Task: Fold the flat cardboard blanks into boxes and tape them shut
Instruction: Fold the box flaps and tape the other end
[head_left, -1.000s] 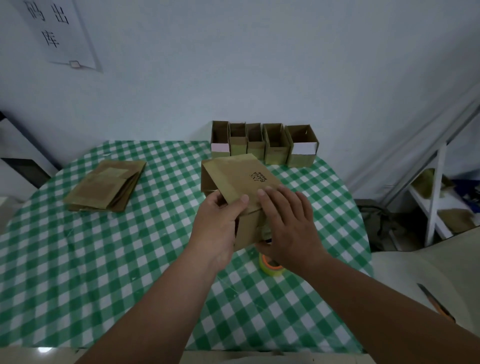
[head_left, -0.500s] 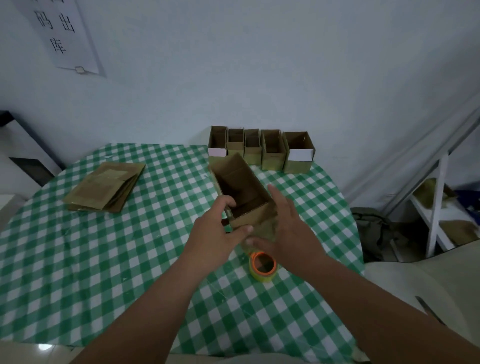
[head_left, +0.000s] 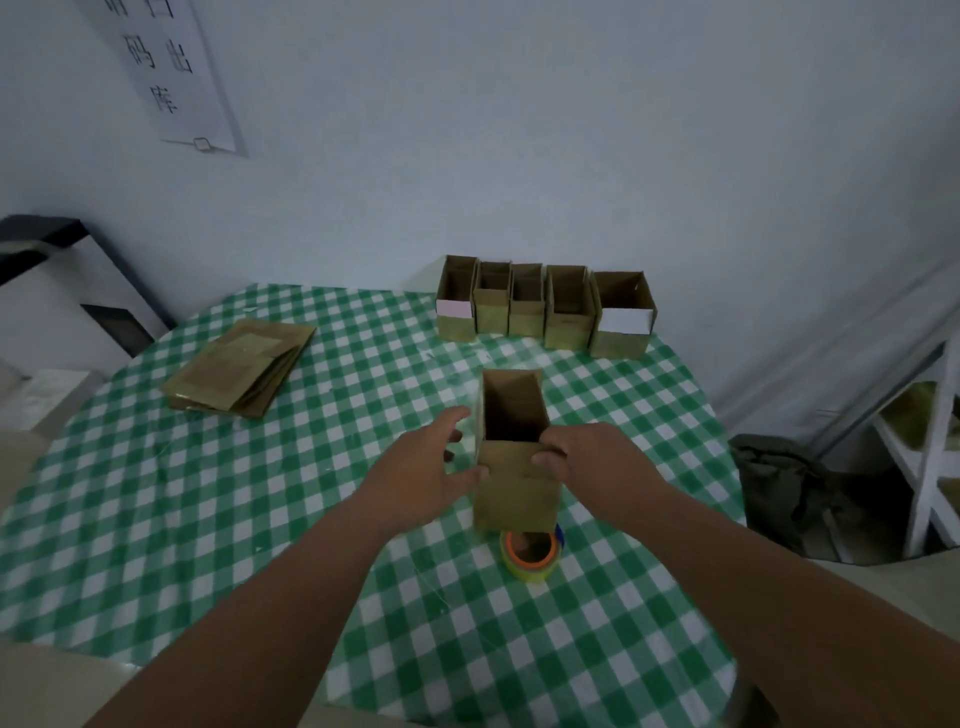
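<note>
Only one view here, the head cam looking down at the round surface (head_left: 156, 519) with the green check cloth.

Progress check: five boxes (head_left: 545, 312) are already folded up and lined in a row at the far edge by the wall, all standing with their open tops up. So the bottoms look done on those, but none of the tops are closed or taped that I can see.

Box number six, the open box (head_left: 511, 467), is standing upright near the middle of the surface, mouth up, empty inside. The right hand (head_left: 587, 462) has it by the near top edge, thumb on the front face and fingers curled over the rim. The left hand (head_left: 426, 467) is spread open beside the box's left wall, thumb tip touching the front corner, not really gripping anything.

The tape roll (head_left: 530, 553) is lying flat on the cloth right in front of the box, nearly touching its base.

Still to go: a stack of flat blanks (head_left: 241, 374) off to the left, well apart from everything else. Can't count them, but it's several. I'd guess roughly halfway, maybe less if the tops need taping too.
</note>
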